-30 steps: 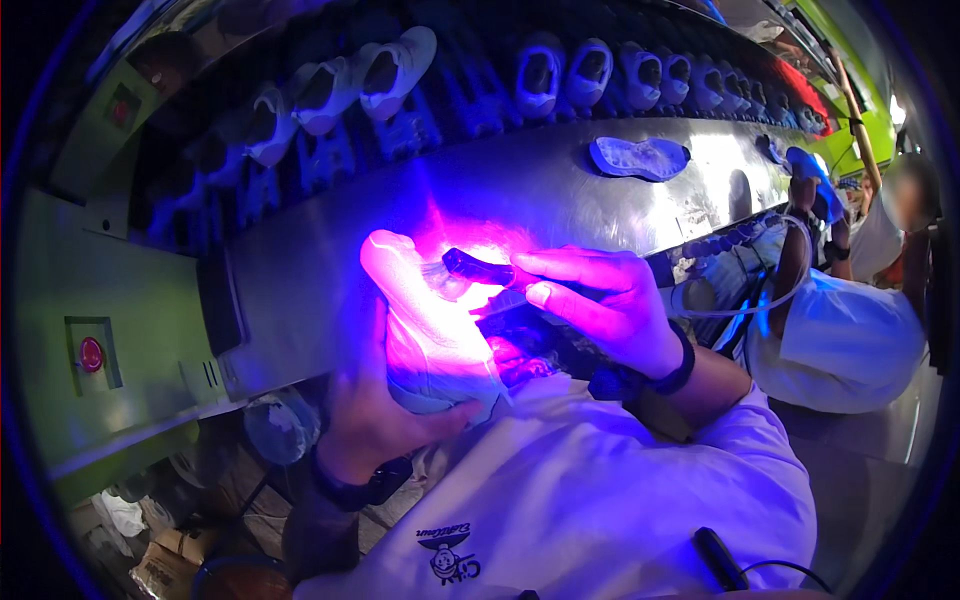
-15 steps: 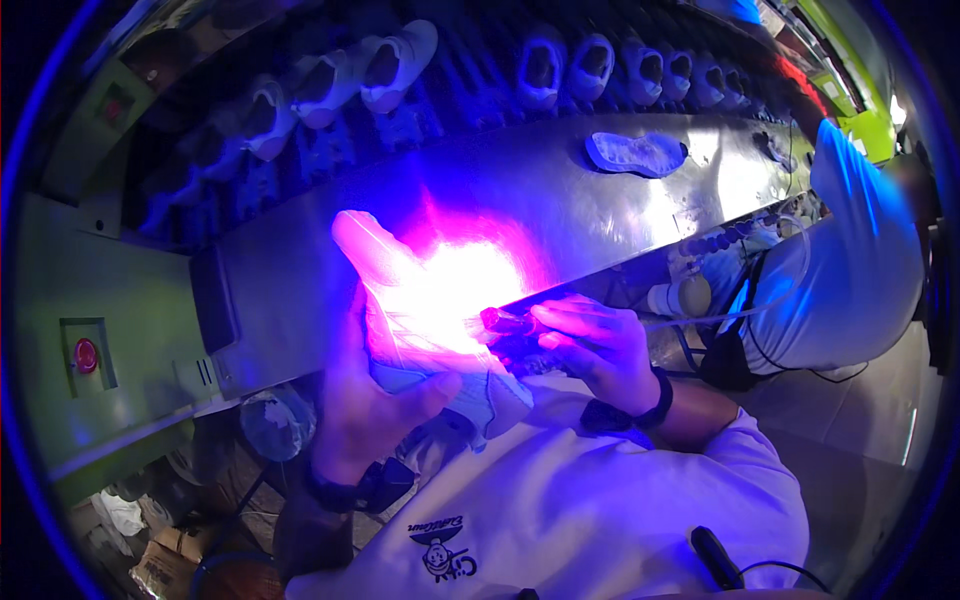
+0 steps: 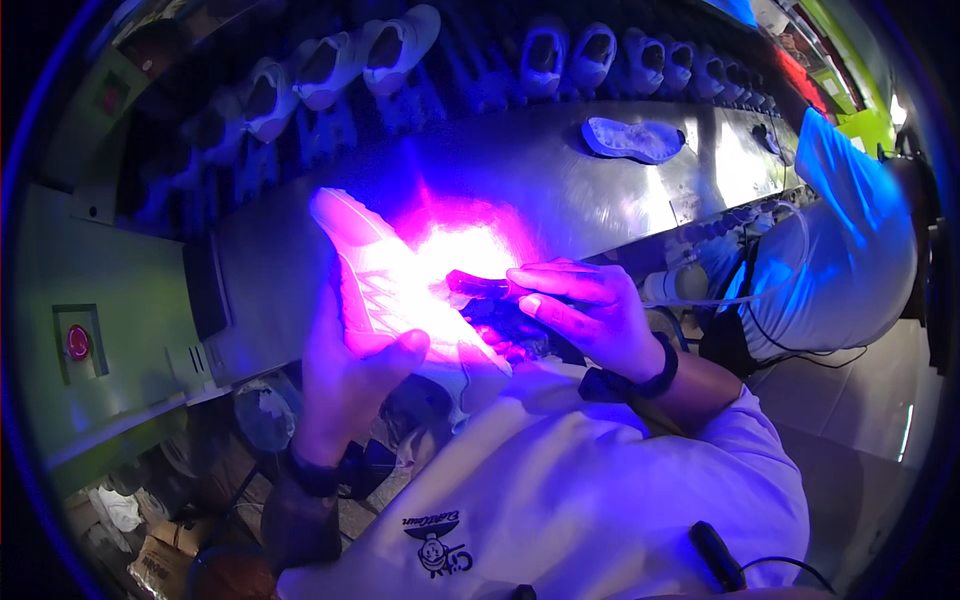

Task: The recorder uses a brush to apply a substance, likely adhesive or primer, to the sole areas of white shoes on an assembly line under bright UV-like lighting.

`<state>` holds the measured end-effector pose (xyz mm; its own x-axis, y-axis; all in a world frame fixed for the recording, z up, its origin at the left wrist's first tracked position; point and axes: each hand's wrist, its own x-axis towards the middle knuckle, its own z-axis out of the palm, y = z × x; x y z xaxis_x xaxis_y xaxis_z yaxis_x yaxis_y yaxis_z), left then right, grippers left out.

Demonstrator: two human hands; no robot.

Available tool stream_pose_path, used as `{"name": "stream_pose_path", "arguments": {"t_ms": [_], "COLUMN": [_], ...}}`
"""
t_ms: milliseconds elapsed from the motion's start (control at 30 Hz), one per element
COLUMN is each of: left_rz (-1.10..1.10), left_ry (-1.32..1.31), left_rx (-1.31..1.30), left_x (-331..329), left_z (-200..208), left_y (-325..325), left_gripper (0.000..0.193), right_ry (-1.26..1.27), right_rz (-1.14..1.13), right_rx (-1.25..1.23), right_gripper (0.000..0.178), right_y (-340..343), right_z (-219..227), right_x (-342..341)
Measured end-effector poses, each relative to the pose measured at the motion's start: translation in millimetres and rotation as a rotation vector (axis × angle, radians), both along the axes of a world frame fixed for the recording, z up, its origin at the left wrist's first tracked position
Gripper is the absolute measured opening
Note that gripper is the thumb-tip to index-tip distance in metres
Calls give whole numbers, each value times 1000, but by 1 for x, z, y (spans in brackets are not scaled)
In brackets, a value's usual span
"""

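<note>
A pale laced shoe is held over the near side of the metal bench, toe pointing up and left. My left hand grips it from its left side, thumb across the upper. In my right hand is a short dark-handled tool, pinched between thumb and fingers. Its tip reaches toward the shoe's right edge; a brush cannot be told from another tool, because pink-white glare washes out that end. The bright light also hides much of the shoe's right side.
A shoe sole lies on the metal bench. Several pale shoes stand on a dark rack behind. A co-worker sits at the right near a white container. A green panel with a red button stands left.
The shoe and my left hand have shifted up and left, with more lacing visible. My right hand has moved slightly up and left, bringing the tool higher along the shoe's edge.
</note>
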<state>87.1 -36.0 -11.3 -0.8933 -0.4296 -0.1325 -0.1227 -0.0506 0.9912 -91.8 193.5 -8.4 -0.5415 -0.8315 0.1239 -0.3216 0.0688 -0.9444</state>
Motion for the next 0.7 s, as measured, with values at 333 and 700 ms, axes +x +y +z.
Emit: {"name": "stream_pose_path", "arguments": {"t_ms": [333,700], "left_rz": [173,345], "left_ry": [56,77], "left_rx": [7,103], "left_x": [-12,-14], "left_z": [1,-9], "left_y": [-12,-4], "left_gripper": [77,63], "right_ry": [-208,313], "right_rz": [-1,-6], "right_rx": [168,91], "right_gripper": [31,29], "right_y": [5,10], "right_z": [22,25], "right_x": [-4,-16]}}
